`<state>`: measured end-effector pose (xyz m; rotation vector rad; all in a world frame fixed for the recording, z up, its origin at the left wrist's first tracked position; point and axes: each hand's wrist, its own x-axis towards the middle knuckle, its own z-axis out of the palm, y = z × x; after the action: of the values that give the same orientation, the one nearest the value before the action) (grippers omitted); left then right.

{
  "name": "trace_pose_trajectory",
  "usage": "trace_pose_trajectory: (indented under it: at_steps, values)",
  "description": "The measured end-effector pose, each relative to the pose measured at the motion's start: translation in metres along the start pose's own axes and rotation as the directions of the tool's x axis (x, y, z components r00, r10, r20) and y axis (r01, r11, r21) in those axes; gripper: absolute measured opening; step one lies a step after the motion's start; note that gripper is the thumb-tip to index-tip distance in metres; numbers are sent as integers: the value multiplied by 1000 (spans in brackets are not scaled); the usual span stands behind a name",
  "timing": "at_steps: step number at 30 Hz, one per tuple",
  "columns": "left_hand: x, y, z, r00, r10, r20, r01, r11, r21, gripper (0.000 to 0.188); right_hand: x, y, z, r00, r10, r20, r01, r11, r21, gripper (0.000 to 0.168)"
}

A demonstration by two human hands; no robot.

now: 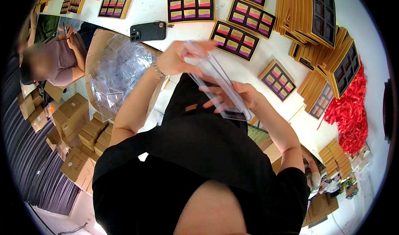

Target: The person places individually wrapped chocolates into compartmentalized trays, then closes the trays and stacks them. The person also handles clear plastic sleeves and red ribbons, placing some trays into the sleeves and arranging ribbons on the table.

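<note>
Between my two hands is a transparent plastic box cover (219, 83), tilted above my lap and slightly blurred by motion; I cannot tell whether it is one piece or two nested ones. My left hand (174, 59) grips its upper end, fingers curled over the rim. At the lower end, my right hand (247, 94) holds it by the side, and some of its fingers show through the plastic. Just beyond lies an open gold-edged box (234, 40) with pink and purple packets in a black insert. A smaller-looking filled box (277, 80) sits beyond my right hand.
A large carton (95, 52) full of transparent covers (123, 63) stands at left. On the white table (187, 32) lies a black phone (148, 31). Stacked gold boxes (300, 16) and red ribbon (350, 110) are at right. A person (62, 57) sits at far left.
</note>
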<state>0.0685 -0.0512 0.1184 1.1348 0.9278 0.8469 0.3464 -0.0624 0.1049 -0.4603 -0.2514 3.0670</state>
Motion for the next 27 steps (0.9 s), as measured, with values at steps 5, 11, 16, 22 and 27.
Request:
trace_pose_trajectory:
  at_steps: [5, 11, 16, 22, 27]
  values:
    - [-25, -31, -91, 976, -39, -213, -11, 973, -231, 24, -26, -55, -6, 764, -494, -414, 303, 842, -446, 85]
    - [3, -67, -76, 971, -94, 219, 208, 785, -584, 89, -7, -75, -69, 528, -785, -325, 69, 421, -905, 56]
    - [55, -78, -62, 883, -447, 146, 460, 884, -76, 100, -8, -98, -111, 573, -785, -236, -317, 53, -947, 50]
    - [66, -74, -43, 854, -493, 167, 494, 868, 38, 92, -7, -98, -120, 573, -819, -37, -308, -174, -936, 51]
    - [48, -82, -49, 833, -519, 193, 534, 845, -36, 87, -44, -77, -121, 500, -782, -372, -352, 209, -912, 50]
